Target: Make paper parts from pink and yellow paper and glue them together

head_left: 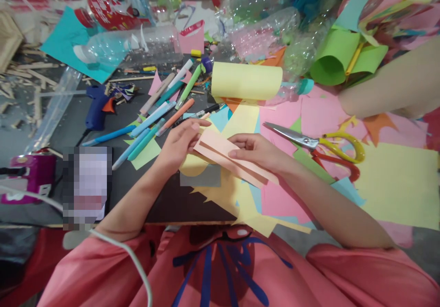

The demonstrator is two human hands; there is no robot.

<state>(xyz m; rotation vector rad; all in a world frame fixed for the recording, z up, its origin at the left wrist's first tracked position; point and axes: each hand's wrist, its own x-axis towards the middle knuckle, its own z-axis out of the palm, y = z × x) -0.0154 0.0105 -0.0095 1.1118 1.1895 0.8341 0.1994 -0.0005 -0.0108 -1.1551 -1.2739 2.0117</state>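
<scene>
A folded strip of pale peach paper (237, 159) is held aslant over the cluttered table, its two layers slightly apart. My right hand (256, 150) grips it near the middle, thumb on top and fingers behind. At the paper's upper left end, my left hand (181, 138) is closed, its fingertips partly hidden at the edge. Yellow paper scraps (245, 206) and a grey piece (202, 178) lie beneath. Scissors (312, 144) with yellow and red handles rest half open on pink paper (285, 197), to the right of my right hand.
Several markers (147, 130) lie left of my hands, beyond a phone (91, 183). A blue glue gun (98, 107) is farther left. Plastic bottles (137, 46) and a yellow paper roll (245, 80) lie behind. Another person's arm (388, 82) reaches in from the right.
</scene>
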